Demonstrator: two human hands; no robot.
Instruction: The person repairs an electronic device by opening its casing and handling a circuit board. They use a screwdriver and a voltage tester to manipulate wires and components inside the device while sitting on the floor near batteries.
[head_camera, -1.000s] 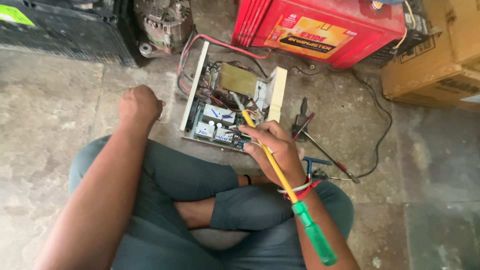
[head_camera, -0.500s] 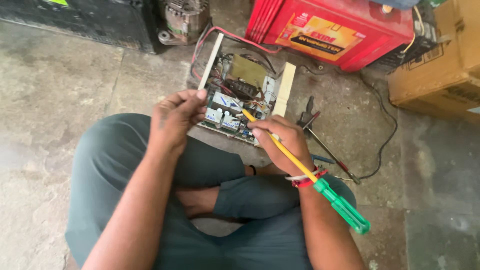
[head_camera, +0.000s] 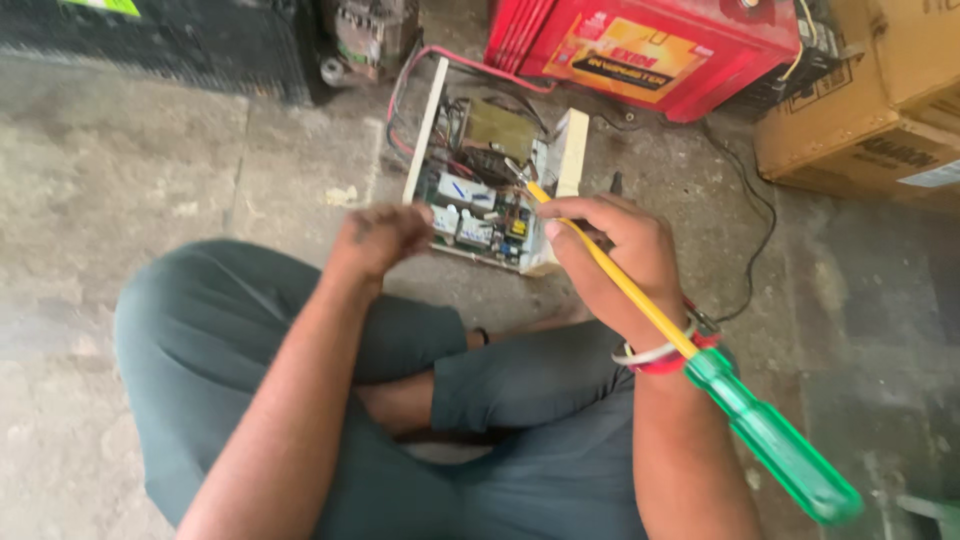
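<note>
**Screwdriver tip inside the opened unit, floor room to the left**

The right hand grips a screwdriver by its yellow shaft, fingers clenched round it; the green handle juts out past the wrist toward 4 o'clock, over the knee. The tip sits at the 11 o'clock end, among the parts of the open circuit box, near its right wall. The left hand is loosely curled, holding nothing that can be made out, just at the box's near-left corner. The box lies on the concrete floor, its white side walls standing up as edges left and right. A red battery crowds it at 1 o'clock, a cardboard carton at 2 o'clock, a black cable between. Bare floor spreads toward 9 o'clock.
</note>
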